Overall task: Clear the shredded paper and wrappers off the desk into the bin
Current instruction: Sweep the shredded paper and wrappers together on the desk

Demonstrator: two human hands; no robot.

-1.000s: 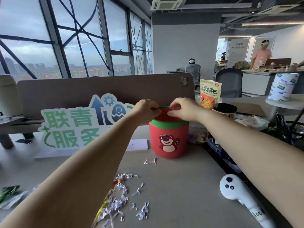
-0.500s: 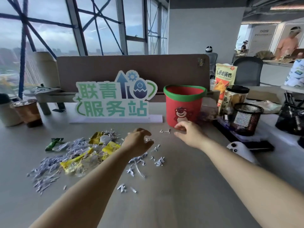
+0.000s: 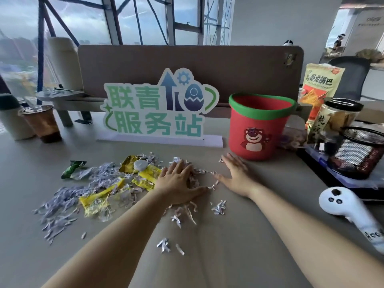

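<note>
Nearby, left hand (image 3: 176, 181) presses shredded paper (image 3: 62, 196); right hand (image 3: 236, 175) lies beside bin (image 3: 259, 129).

The sign (image 3: 158, 115) reads "联青服务站" — the snack bag (image 3: 320, 84) "卧龙锅巴".

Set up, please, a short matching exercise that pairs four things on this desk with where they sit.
Things: 1 bin; 2 green wrapper; 3 brown drink cup; 4 white controller.
Places: A far left of the desk; B right side, nearest the camera; C just beyond the right hand; D left end of the shredded paper.
Pairs: 1-C, 2-D, 3-A, 4-B.
</note>
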